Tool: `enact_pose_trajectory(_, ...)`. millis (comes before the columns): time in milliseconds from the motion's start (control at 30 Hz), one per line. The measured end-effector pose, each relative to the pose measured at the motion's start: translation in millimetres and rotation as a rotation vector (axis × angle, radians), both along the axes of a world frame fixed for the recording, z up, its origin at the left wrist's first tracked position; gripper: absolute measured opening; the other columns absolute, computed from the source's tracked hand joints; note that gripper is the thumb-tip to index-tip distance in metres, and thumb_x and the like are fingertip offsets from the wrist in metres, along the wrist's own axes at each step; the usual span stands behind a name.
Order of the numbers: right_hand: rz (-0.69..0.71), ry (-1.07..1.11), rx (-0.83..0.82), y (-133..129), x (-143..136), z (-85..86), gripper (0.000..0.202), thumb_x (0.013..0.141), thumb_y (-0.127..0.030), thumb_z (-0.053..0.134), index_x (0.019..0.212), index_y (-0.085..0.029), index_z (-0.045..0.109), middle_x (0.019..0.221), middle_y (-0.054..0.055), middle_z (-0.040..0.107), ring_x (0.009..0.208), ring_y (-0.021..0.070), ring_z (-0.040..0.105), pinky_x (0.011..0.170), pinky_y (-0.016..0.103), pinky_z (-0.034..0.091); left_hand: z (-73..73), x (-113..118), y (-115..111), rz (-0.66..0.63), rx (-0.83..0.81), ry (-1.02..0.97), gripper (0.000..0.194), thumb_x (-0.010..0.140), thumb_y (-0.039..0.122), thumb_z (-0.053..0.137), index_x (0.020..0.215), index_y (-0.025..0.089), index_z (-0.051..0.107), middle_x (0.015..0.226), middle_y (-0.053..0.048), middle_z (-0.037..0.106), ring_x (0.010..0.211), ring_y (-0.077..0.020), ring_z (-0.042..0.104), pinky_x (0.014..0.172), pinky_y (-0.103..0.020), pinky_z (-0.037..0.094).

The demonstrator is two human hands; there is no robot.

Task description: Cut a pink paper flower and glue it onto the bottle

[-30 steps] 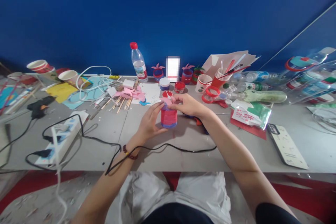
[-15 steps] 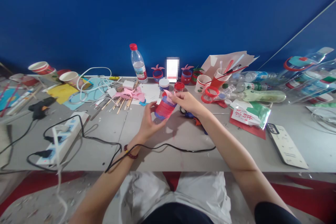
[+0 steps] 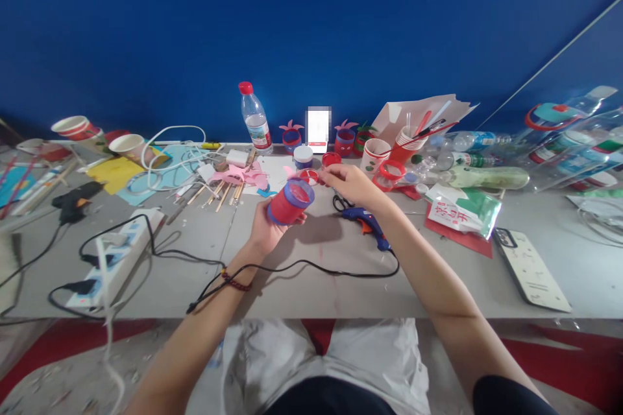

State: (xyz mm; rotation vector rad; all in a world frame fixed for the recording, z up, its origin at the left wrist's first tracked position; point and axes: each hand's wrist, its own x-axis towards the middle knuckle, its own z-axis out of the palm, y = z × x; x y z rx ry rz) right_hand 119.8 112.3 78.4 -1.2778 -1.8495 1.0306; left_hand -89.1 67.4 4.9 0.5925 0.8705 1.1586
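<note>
My left hand (image 3: 268, 228) is closed around a red cup-like container (image 3: 287, 205) with blue bands at both ends. It is tilted, its open end facing up and right, and a pink piece (image 3: 288, 172) shows at its far rim. My right hand (image 3: 348, 183) hovers to the right of the container, fingers pinched together; what they hold, if anything, is too small to see. Just left of those fingertips lies a red lid (image 3: 308, 176). Beneath the right forearm a blue glue gun (image 3: 367, 220) rests on the table near the black handles of scissors (image 3: 338, 203).
A red paint jar (image 3: 331, 159) and a white-lidded jar (image 3: 304, 155) stand ahead. Behind are finished-looking red pots (image 3: 344, 141) and a water bottle (image 3: 256, 120). The glue gun's black cord (image 3: 311, 267) crosses my left wrist. A power strip (image 3: 117, 256) lies left, a phone (image 3: 533, 269) right.
My right hand has come away from the pink piece on the container. My left hand has tipped the container, bringing its open end toward me and lowering it slightly to the left.
</note>
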Motion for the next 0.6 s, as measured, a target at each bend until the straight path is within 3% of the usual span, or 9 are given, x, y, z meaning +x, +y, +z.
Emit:
enact_pose_trajectory(133,0.045,-0.048,-0.009,-2.6,-2.1,-3.2,0.036,0.081,-0.054,0.064,0.083,-0.018,0.064,0.078,0.003,0.065,0.071,0.0154,0.057,0.069,0.031,0.045,3.8,-3.7,3.1,-0.014,-0.112,-0.109,0.044,0.081,0.044,0.041,0.081,0.01,0.069,0.072,-0.013,0.07,0.061,-0.0218,0.067,0.057,-0.032,0.056)
enact_pose_trajectory(300,0.07,0.042,-0.021,-5.8,-10.6,-4.4,0.036,0.08,-0.047,0.069,0.101,-0.018,0.065,0.099,0.007,0.069,0.082,0.0168,0.062,0.075,0.033,0.049,8.5,-6.0,0.0,-0.148,-0.216,-0.169,0.047,0.086,0.045,0.038,0.085,0.009,0.069,0.073,-0.013,0.069,0.056,-0.0186,0.065,0.047,-0.027,0.053)
enact_pose_trajectory(467,0.111,0.07,-0.059,-8.7,-17.0,-3.0,0.031,0.083,-0.04,0.066,0.103,-0.018,0.071,0.099,0.008,0.071,0.082,0.0167,0.061,0.074,0.032,0.049,0.5,-7.1,-0.1,-0.247,-0.272,-0.138,0.048,0.087,0.043,0.035,0.085,0.008,0.068,0.072,-0.015,0.069,0.054,-0.0206,0.064,0.045,-0.029,0.052)
enact_pose_trajectory(600,0.097,0.098,-0.081,-10.8,-19.2,-3.9,0.033,0.079,-0.042,0.07,0.099,-0.017,0.074,0.093,0.007,0.071,0.076,0.0152,0.06,0.07,0.03,0.049,-3.8,-6.6,1.4,-0.273,-0.294,-0.105,0.046,0.086,0.043,0.036,0.084,0.01,0.068,0.068,-0.013,0.068,0.051,-0.0204,0.062,0.043,-0.029,0.05)
